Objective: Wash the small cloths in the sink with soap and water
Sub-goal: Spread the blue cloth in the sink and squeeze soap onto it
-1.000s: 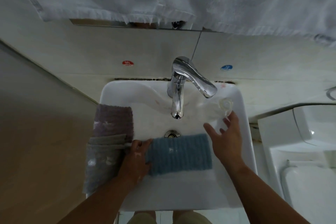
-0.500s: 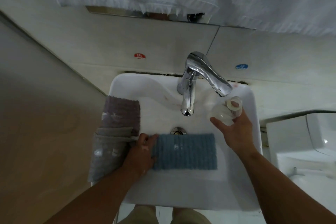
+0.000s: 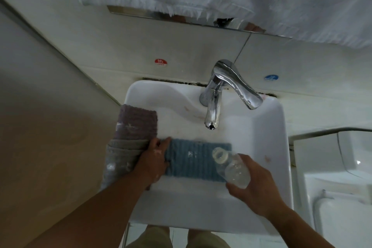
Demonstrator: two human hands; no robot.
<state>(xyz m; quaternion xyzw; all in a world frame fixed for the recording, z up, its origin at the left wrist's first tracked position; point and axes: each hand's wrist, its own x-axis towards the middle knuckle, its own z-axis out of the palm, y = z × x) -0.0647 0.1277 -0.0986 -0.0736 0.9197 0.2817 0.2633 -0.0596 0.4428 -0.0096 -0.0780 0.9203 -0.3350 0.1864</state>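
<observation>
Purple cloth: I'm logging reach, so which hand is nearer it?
Left. The left hand rests on the blue cloth, right beside the purple cloth; the right hand holds a clear bottle farther right.

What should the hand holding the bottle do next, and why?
Probably tip the bottle a little more, so that what is inside runs onto the blue cloth. The right hand holds it tilted, with its open mouth over the cloth's right end. The left hand rests on the left end, and the cloth lies flat in the sink.
</observation>
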